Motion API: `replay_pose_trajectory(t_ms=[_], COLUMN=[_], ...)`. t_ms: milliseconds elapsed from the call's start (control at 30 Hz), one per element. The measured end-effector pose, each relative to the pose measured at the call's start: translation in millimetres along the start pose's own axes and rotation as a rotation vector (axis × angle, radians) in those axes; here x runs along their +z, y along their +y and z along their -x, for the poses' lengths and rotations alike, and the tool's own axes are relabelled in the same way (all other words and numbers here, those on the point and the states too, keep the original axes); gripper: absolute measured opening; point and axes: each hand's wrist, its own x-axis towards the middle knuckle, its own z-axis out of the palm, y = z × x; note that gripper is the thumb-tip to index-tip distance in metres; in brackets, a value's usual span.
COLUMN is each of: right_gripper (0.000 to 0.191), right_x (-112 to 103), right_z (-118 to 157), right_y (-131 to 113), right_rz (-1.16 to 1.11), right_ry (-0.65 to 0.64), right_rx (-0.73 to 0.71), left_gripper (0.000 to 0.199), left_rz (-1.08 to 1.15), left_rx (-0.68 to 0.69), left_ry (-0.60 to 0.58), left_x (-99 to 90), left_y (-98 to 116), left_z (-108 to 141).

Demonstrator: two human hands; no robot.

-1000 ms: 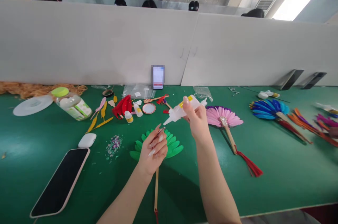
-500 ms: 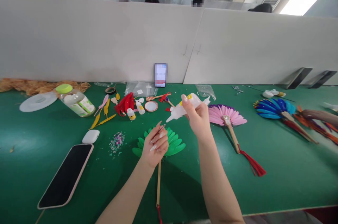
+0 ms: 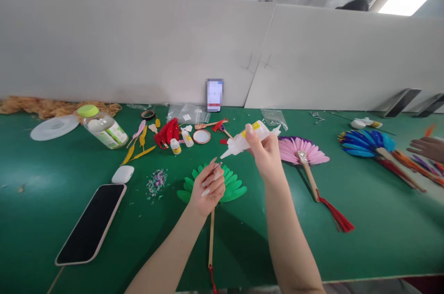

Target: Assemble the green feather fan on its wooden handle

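Observation:
My right hand (image 3: 266, 153) grips a white squeeze glue bottle (image 3: 239, 143) with a yellow label, its thin nozzle tilted down to the left. Just below the nozzle tip, my left hand (image 3: 209, 188) is closed, thumb and fingertips pinched together; whatever they hold is too small to make out. Beneath that hand lies a green feather fan (image 3: 236, 187), its wooden handle (image 3: 212, 236) pointing toward me with a red tassel. The fan's middle is hidden by my left hand. A pile of small shiny chips (image 3: 157, 182) lies left of the fan.
Left are a black-screened phone (image 3: 92, 227), a white case (image 3: 123, 174) and a green-lidded jar (image 3: 106, 130). Small bottles (image 3: 175, 147) and red feathers (image 3: 167, 133) lie behind. Right are a pink fan (image 3: 305, 150), a blue fan (image 3: 364, 143) and another person's hand (image 3: 426, 148).
The whole view has shifted slightly. My hands and the glue bottle keep nearly the same pose over the fan. At far right the other person's hand has moved over the orange feathers.

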Motion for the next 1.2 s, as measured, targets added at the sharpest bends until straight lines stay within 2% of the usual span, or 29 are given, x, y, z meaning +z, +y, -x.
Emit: replay_pose_trajectory(t_ms=[233,500,667,833,1067,1200], right_gripper=[0.047,0.041,0.044,0.043,0.042,0.045], right_x=[-2.4,-0.4,0.8,4.3,5.8,7.5], right_z=[0.0,0.7,-0.5,0.1,-0.4,-0.3], right_y=[2.6,4.0,11.8,17.6,17.7,18.1], right_rz=[0.041,0.045,0.062,0.039,-0.006,-0.016], right_ry=[-0.068,-0.022,-0.04,0.019,0.023,0.034], right_rx=[0.005,0.029,0.034,0.042,0.049,0.025], left_gripper=[0.029,0.037,0.037,0.038,0.038,0.04], left_rz=[0.01,-0.079,-0.078,-0.109,-0.065,-0.076], left_rx=[0.018,0.035,0.047,0.03,0.03,0.02], left_ry=[-0.038,0.024,0.053,0.081,-0.015,0.002], left_x=[2.8,0.6,3.3,3.1,-0.6,-1.5], left_y=[3.4,5.4,6.1,7.2,7.7,8.1], left_z=[2.3,1.4,2.1,2.3,1.7,1.4])
